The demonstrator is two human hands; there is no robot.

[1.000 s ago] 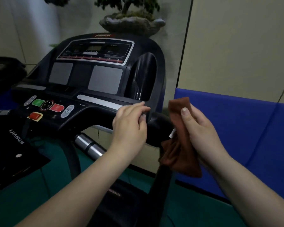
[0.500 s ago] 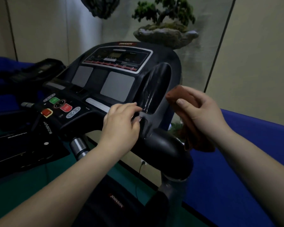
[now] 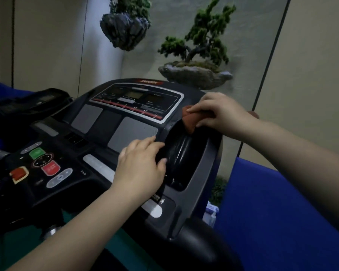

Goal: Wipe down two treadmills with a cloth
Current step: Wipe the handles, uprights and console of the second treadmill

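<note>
A black treadmill console fills the middle, with a display panel and coloured buttons at lower left. My right hand holds a reddish-brown cloth bunched under its fingers and presses it on the console's upper right, at the top rim of the dark cup holder. My left hand rests on the console's front part beside the holder, its fingers curled over the holder's left edge. A second treadmill console shows dimly at the far left.
A blue padded barrier stands to the right. Behind the console, a wall mural shows bonsai trees on rocks. The right handlebar end juts toward me at the bottom. Green flooring shows under the console.
My right hand has brought the cloth from beside the handlebar up onto the console's upper right corner. My left hand stayed on the console's front, shifting onto the cup holder's left edge. The view moved closer.
</note>
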